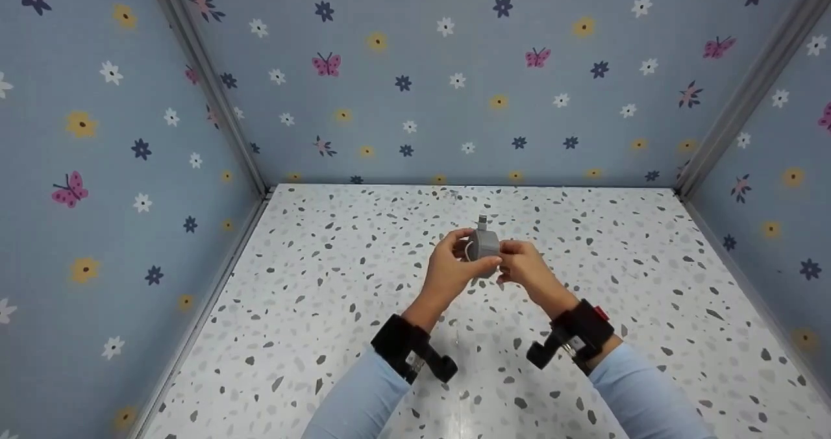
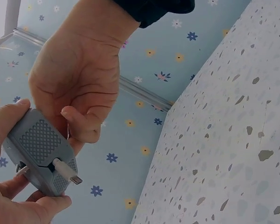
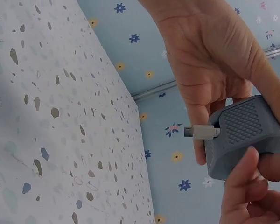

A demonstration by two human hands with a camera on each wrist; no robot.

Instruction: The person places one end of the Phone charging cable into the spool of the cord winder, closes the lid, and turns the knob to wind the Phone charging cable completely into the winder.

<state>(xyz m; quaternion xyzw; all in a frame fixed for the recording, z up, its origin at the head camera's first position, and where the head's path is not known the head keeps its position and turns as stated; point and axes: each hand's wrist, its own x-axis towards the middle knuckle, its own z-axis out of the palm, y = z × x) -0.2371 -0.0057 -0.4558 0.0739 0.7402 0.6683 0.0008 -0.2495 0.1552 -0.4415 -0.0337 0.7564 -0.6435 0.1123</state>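
A grey cable winder (image 1: 484,244) with a textured face is up in the air between both hands. My left hand (image 1: 448,267) grips it, thumb on the near side and fingers behind. A white micro-USB plug (image 2: 69,173) sticks out of a slot in its rim; in the right wrist view the plug (image 3: 200,132) points left. White cable (image 1: 468,250) loops out on the winder's left. Close against its right side, my right hand (image 1: 524,267) has curled fingers and pinches what looks like thin cable, mostly hidden by the fingertips.
Below the hands lies a white speckled tabletop (image 1: 337,335). Blue flowered panels (image 1: 428,88) enclose it at the back and both sides, joined by grey metal corner posts (image 1: 214,95). Each wrist wears a black camera band (image 1: 584,332).
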